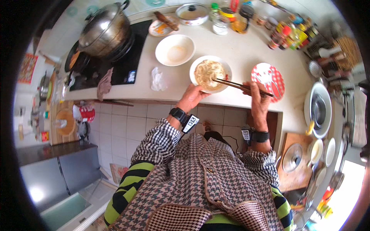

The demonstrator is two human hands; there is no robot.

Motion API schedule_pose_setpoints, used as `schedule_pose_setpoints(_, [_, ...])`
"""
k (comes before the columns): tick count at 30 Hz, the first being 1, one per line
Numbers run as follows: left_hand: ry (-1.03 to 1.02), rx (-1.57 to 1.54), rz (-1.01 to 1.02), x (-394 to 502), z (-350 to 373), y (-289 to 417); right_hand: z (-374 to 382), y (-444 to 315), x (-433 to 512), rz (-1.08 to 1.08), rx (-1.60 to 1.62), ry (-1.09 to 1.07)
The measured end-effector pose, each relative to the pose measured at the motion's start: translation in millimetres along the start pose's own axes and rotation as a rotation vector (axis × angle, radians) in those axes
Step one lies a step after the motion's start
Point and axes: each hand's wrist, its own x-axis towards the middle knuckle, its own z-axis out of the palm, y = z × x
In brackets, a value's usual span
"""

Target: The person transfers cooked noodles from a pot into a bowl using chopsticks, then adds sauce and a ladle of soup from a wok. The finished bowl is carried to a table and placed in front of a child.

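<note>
My left hand point(192, 97) grips the near left rim of a white bowl point(228, 65) of noodles point(208, 70) close to the counter's front edge. My right hand point(258, 96) holds a pair of dark chopsticks point(235, 84), their tips down in the noodles. Bits of red show at the bowl's right inside edge. Left of and behind that bowl stands a second white bowl point(175, 50) with a thin residue in its bottom. A crumpled white plastic bag or tissue point(157, 79) lies in front of it. The red-and-white checked plate or mat point(268, 79) is partly behind my right hand.
A large steel pot point(105, 31) stands on the black cooktop point(138, 43), a cloth point(104, 83) at its front edge. At the back are a lidded enamel pot point(192, 14), a small plate point(157, 29), jars and bottles. On the right are a basin point(307, 115) and a cutting board point(297, 183).
</note>
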Motion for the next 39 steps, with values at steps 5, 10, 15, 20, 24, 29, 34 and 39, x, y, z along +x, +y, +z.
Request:
schedule_pose_setpoints(5, [0.199, 0.007, 0.029, -7, 2, -20, -22, 2, 19, -0.078, -0.104, -0.173])
schedule_pose_setpoints(10, [0.215, 0.160, -0.068, -26, 5, -71, -44, 57, 28, 0.063, -0.172, -0.178])
schedule_pose_setpoints(15, [0.179, 0.218, -0.148, -58, -2, -78, -71, 109, 25, 0.195, 0.097, -0.069])
schedule_pose_setpoints(20, [0.260, 0.427, 0.032, -95, -21, -27, -107, 127, 25, 0.347, 0.203, 0.016])
schedule_pose_setpoints(24, [0.394, 0.535, 0.278, -116, -48, 15, -151, 111, 14, 0.321, 0.102, 0.140])
schedule_pose_setpoints(29, [0.706, 0.614, 0.393, -138, -95, 51, -171, 94, -33, 0.369, 0.146, 0.432])
schedule_pose_setpoints(34, [0.688, 0.575, 0.418, -140, -116, 67, -119, 87, -56, 0.392, -0.051, -0.004])
schedule_pose_setpoints(39, [0.659, 0.625, 0.423, -136, -116, 111, -72, 61, -49, 0.351, -0.193, -0.390])
